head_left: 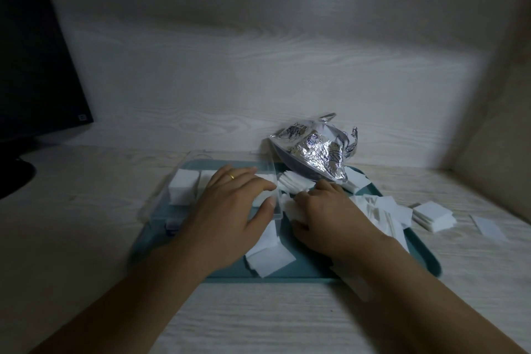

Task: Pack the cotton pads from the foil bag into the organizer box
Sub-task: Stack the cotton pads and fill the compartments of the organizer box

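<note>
Pads (296, 184) lie spilled on the tray (301, 270) beside the bag (311, 152). Left hand (230, 204), fingers spread, steadies the box (275, 181); right hand (324, 210) curls onto loose pads, apparently gathering them.

Left hand (232, 204): palm down, fingers extended and loosely spread, laid over the organizer box (275, 181); thumb set along the box's near right wall; a gold band is worn on one finger. Left forearm: bare, extended from the lower left towards the box.

Right hand (330, 210): palm down, just right of the box, fingers curled under, knuckles raised; the fingertips are hidden. Right forearm: bare, extended from the lower right towards the box.
</note>
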